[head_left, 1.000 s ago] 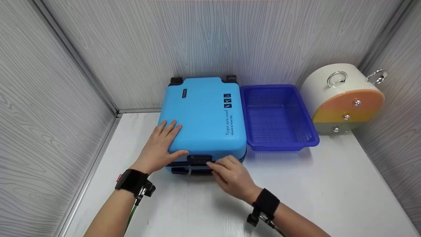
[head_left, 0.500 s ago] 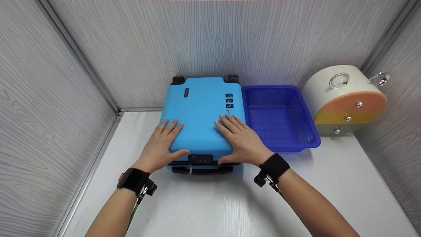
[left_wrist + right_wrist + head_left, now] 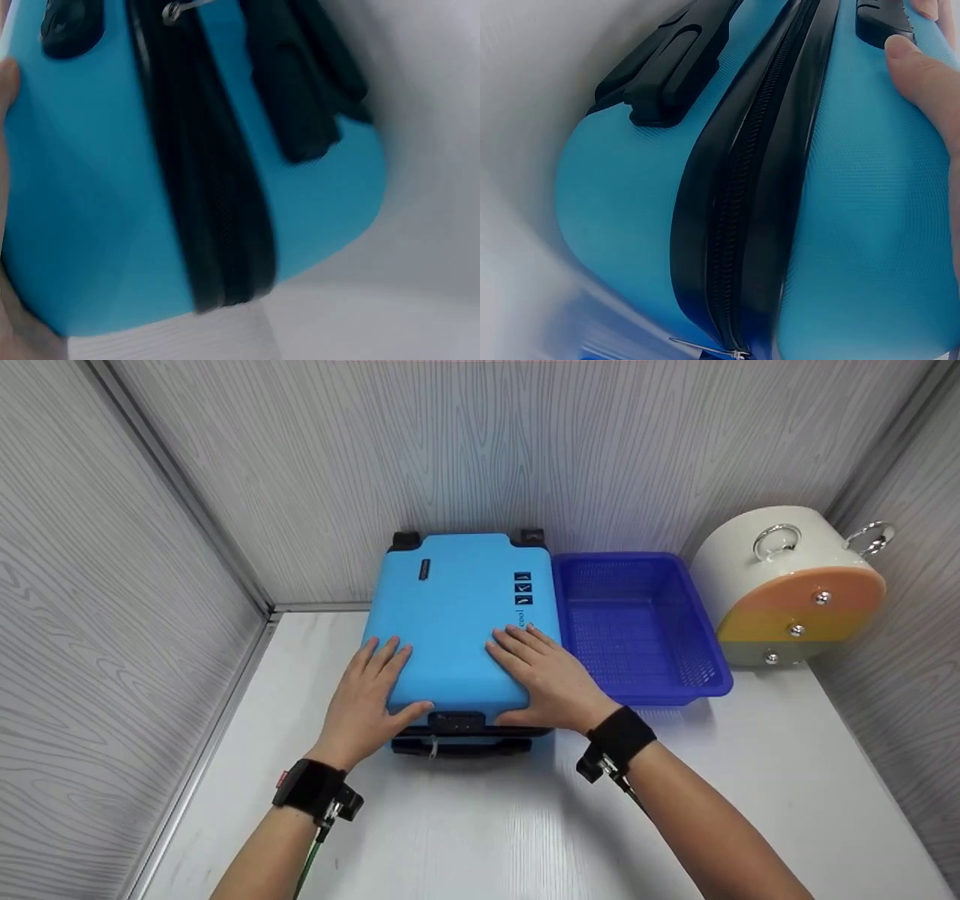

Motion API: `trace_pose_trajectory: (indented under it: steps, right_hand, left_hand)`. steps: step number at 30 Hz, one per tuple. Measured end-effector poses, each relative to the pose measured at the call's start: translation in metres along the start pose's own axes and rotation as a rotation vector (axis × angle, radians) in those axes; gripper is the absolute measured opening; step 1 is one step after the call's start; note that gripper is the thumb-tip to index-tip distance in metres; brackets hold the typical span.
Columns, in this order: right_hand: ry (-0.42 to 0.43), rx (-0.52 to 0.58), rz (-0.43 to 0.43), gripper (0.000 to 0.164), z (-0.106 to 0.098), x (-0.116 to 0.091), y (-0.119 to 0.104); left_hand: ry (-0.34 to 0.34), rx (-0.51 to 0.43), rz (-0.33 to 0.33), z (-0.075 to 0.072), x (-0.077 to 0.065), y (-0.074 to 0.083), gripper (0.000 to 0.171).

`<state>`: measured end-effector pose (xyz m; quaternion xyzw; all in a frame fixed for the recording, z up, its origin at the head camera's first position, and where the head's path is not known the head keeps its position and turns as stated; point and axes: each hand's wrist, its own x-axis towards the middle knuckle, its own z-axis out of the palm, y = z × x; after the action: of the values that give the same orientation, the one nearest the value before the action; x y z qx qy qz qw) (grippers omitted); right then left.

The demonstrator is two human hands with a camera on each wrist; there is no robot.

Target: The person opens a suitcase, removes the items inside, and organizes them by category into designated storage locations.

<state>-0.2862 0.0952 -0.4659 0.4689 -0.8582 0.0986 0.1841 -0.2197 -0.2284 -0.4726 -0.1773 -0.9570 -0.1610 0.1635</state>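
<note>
A light blue suitcase (image 3: 457, 600) lies flat with its black wheels toward the back wall. My left hand (image 3: 356, 709) rests on its front left corner, fingers spread over the top and thumb down the front. On the front right part of the lid, my right hand (image 3: 553, 682) lies with straight fingers, partly covering the printed lettering. Between the two thumbs sits a black lock (image 3: 457, 722), with the carry handle (image 3: 465, 748) below it. The wrist views show the black zipper (image 3: 739, 172) along the side, closed where visible; one zipper pull (image 3: 174, 13) hangs near the lock.
Right of the suitcase stands a blue plastic basket (image 3: 716, 679), close against its side. Beyond it is a rounded white box (image 3: 724, 551) with ring handles and coloured drawers. Patterned panels (image 3: 465, 450) enclose the white table (image 3: 465, 840) on the left, back and right.
My right hand has left the zipper line by the lock and moved up onto the right of the lid, its fingers straightening. The left hand stays on its corner, wrist slightly shifted.
</note>
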Motion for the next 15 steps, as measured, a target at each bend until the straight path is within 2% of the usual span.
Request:
trace_pose_trajectory:
  steps: [3, 5, 7, 9, 10, 11, 13, 15]
  right_hand:
    - [0.007, 0.003, 0.006, 0.111, 0.001, 0.000, 0.000]
    - [0.010, 0.007, 0.007, 0.110, 0.003, 0.000, -0.001]
    - [0.010, 0.009, 0.003, 0.110, 0.004, 0.001, -0.002]
    - [0.012, 0.011, -0.001, 0.109, 0.004, 0.001, -0.003]
    - [0.013, 0.012, -0.002, 0.109, 0.004, 0.001, -0.003]
    - [0.016, 0.010, -0.002, 0.109, 0.004, 0.001, -0.004]
    - [0.022, 0.005, 0.003, 0.109, 0.004, 0.001, -0.003]
    - [0.026, 0.000, 0.009, 0.109, 0.003, 0.000, -0.003]
  left_hand:
    - [0.139, -0.048, -0.027, 0.012, -0.013, 0.006, 0.085]
    - [0.268, -0.092, -0.025, 0.020, -0.025, 0.008, 0.075]
    - [0.396, -0.122, -0.022, 0.026, -0.037, 0.009, 0.059]
    - [0.477, -0.127, -0.019, 0.032, -0.050, 0.010, 0.038]
    - [0.497, -0.119, -0.017, 0.036, -0.056, 0.012, 0.029]
    - [0.488, -0.109, -0.027, 0.040, -0.062, 0.014, 0.021]
    - [0.414, -0.101, -0.065, 0.051, -0.071, 0.019, 0.015]
    - [0.315, -0.105, -0.130, 0.062, -0.077, 0.026, 0.017]
